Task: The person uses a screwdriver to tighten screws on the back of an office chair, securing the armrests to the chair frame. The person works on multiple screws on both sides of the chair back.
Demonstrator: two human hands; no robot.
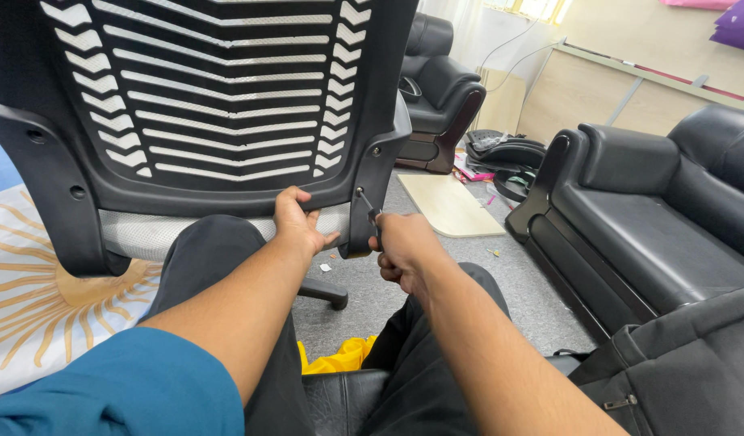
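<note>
Black plastic fills most of your view: the slatted office chair backrest (218,97) stands upright in front of your knees, its grey mesh seat edge (154,232) showing just beneath the lower rim. Your left hand (297,224) is curled around that lower rim, fingers hooked over the top and thumb under, steadying the frame. Your right hand (404,250) is closed in a fist around the handle of a slim tool, most likely a hex key or screwdriver (368,203), whose thin shaft runs up and left to a screw hole on the backrest's right-hand bracket (375,186).

By the look of it, you are at the fastening step, working the bolt that joins the backrest to the seat on this side. The next turn seems to call for keeping the shaft square in the hole and the left grip firm, so the frame does not rock while you twist.

As for packages and signs: a cloth with a golden sun on white and pale blue (41,299) lies on the floor at your left, a yellow bag or wrapper (339,355) sits crumpled between your legs, and a pale wooden board (448,203) lies flat on the grey carpet beyond, near black leather sofas (654,218). No readable label shows.
</note>
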